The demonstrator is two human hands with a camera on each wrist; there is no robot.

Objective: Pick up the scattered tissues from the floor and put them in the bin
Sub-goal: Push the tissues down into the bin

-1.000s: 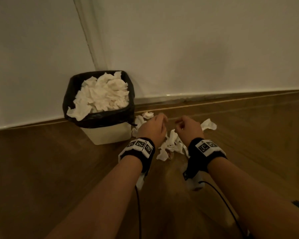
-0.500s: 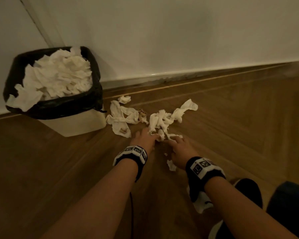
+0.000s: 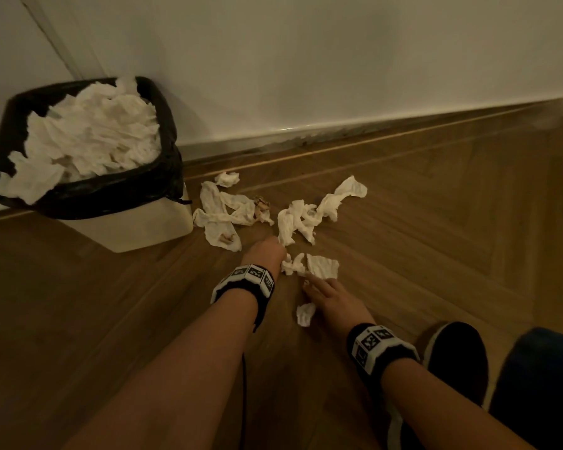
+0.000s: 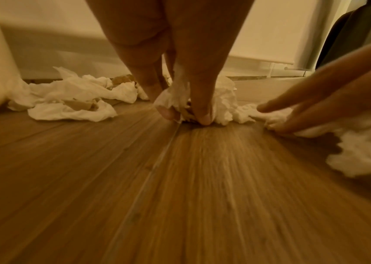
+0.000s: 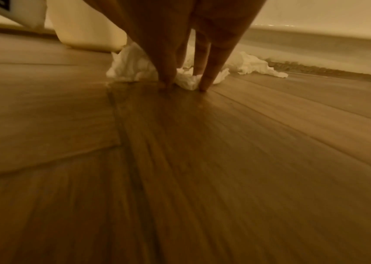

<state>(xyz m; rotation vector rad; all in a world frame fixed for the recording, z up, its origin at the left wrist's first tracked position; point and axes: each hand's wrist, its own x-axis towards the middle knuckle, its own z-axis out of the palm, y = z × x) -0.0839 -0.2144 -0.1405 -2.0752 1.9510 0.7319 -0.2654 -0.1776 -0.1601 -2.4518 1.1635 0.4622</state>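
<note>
A white bin (image 3: 150, 235) with a black liner (image 3: 111, 199) stands by the wall, heaped with tissues. Several crumpled white tissues (image 3: 306, 216) lie on the wooden floor to its right, some (image 3: 223, 212) close to its base. My left hand (image 3: 281, 254) is down at the floor and pinches a crumpled tissue (image 4: 175, 100) between thumb and fingers (image 4: 200, 110). My right hand (image 3: 309, 279) reaches beside it, straight fingers (image 4: 292, 107) pressing a flat tissue (image 3: 322, 266) to the floor (image 5: 189, 80). A small scrap (image 3: 305, 315) lies beside my right hand.
The white wall and a skirting strip (image 3: 338, 131) run behind the tissues. A black shoe (image 3: 455, 362) and a dark blue trouser leg (image 3: 540, 384) are at the lower right. Bare wooden floor (image 3: 436, 238) stretches to the right.
Both hands have come down from beside the bin to the floor. The left hand has closed on a tissue, and the right hand's fingers have spread flat onto another.
</note>
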